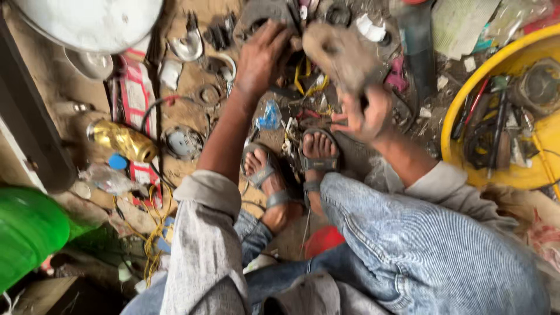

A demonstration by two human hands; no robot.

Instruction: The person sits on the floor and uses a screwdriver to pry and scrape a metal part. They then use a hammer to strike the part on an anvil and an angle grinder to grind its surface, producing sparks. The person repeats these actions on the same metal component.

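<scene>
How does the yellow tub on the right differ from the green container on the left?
The yellow tub lies open towards the camera, with tools inside it; the green container shows only its smooth outer side, so its contents cannot be seen. The yellow tub sits beside the right hand, while the green container is far from the left hand. Both are brightly coloured, rounded, and cut off by the frame edge.

Our left hand (261, 55) and right hand (364, 111) work hemmed in by clutter. The yellow tub (466, 111) of tools blocks the right side, and the gold can (123, 140) and cables crowd the left. Our sandalled feet (291, 163) fill the ground below the hands. Only small bare patches of dirt floor (181, 79) lie between scattered parts.
</scene>
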